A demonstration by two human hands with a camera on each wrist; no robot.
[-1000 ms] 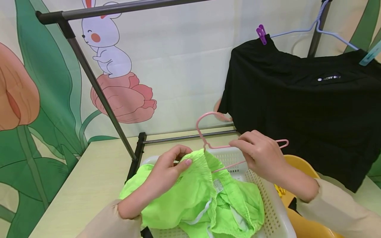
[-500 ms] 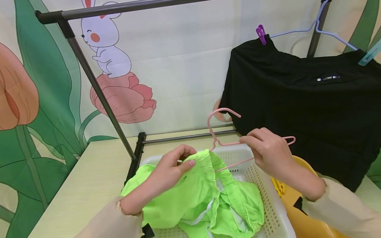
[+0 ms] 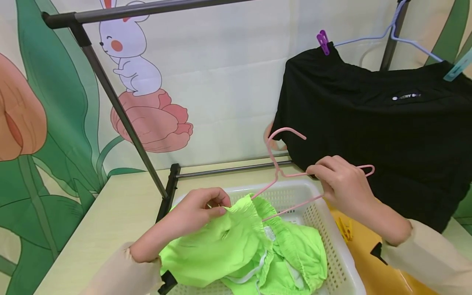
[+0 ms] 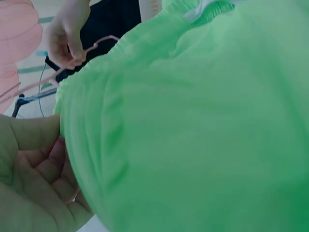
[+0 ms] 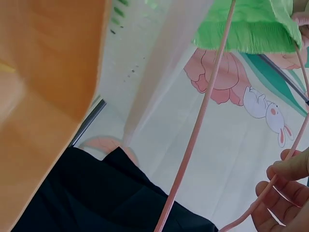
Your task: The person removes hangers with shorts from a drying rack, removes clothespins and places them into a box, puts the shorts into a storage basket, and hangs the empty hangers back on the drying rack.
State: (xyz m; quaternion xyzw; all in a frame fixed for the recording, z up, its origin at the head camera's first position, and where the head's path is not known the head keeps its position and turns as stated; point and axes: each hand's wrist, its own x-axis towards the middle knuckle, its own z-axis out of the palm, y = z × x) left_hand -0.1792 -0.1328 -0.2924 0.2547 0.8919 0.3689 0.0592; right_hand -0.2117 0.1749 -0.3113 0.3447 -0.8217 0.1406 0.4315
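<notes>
Bright green elastic-waisted shorts [image 3: 221, 246] lie bunched over a white basket [image 3: 341, 254], a white drawstring showing. My left hand [image 3: 195, 211] pinches their waistband between thumb and fingers, also seen close up in the left wrist view, where the hand [image 4: 38, 169] is at the fabric's edge. A pink hanger [image 3: 274, 157] has its left part inside the waistband opening, hidden by the cloth. My right hand [image 3: 343, 180] grips the hanger's upper bar on the right side; in the right wrist view thumb and fingers [image 5: 285, 186] pinch it. The hook stands up free.
Black shorts [image 3: 368, 119] hang at right from a blue hanger [image 3: 372, 38] with a purple clothespin [image 3: 323, 42] and a light blue one [image 3: 459, 67]. A dark metal rack [image 3: 121, 110] stands behind. An orange-yellow container [image 3: 372, 262] holding yellow clothespins [image 3: 345, 229] is right of the basket.
The hanger and my right hand have shifted right and slightly up, baring more of the hanger's middle. My left hand has moved left and a little down with the waistband.
</notes>
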